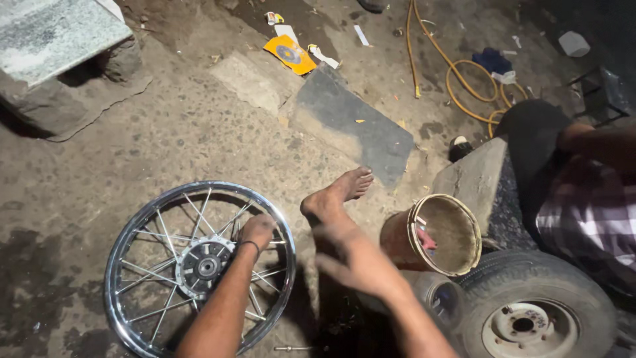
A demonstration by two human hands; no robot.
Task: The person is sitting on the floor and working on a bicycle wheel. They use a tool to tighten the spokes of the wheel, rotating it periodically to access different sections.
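A chrome spoked wheel rim (126, 232) lies flat on the dirty ground at the lower left, with a dark hub (204, 266) in its middle. My left hand (257, 230) rests on the spokes just right of the hub, fingers curled around one or two of them. My right hand (351, 260) hovers blurred in the air to the right of the rim, fingers apart and holding nothing. My bare foot (339, 192) stretches out beyond it.
A worn bucket (457, 240) tilts beside a car tyre on its white rim (530, 311). A person in a checked shirt (589, 212) crouches at right. A grey slab (358, 122), yellow hose (457, 73), yellow packet (290, 53) and stone block (53, 40) lie farther off.
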